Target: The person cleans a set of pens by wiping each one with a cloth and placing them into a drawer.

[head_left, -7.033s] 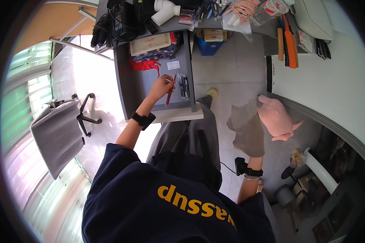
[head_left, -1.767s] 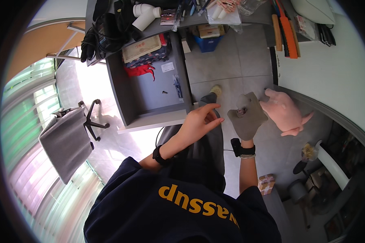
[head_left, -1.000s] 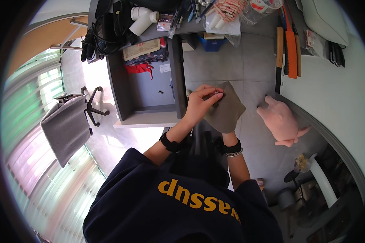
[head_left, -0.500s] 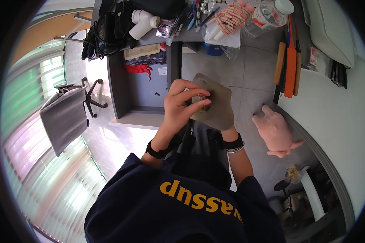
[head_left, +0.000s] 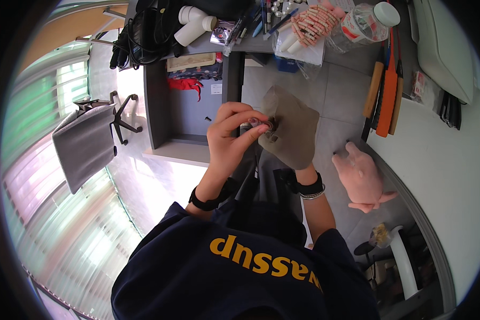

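My left hand (head_left: 226, 133) is closed in a pinch, thumb against forefinger. Between the tips is a small shiny, partly clear purplish piece (head_left: 255, 122), too small to name. It sits at the left edge of a grey-green cloth (head_left: 296, 128), which looks gathered and dark just beside the fingertips. The cloth drapes over my right hand (head_left: 305, 174), so only the base of that hand shows below it and its fingers are hidden. I cannot tell whether the cloth is a flat piece or a pouch.
Ahead stands a cluttered desk with white bottles (head_left: 196, 31), pink beads (head_left: 316, 25) and a clear plastic bottle (head_left: 361, 26). An open drawer (head_left: 189, 114) juts out at left. A pink plush toy (head_left: 361, 176) lies on the floor at right; a grey chair (head_left: 85, 144) stands left.
My left fingertips have shifted slightly left, with the small piece now at the cloth's left side. The cloth has moved a little to the right and turned.
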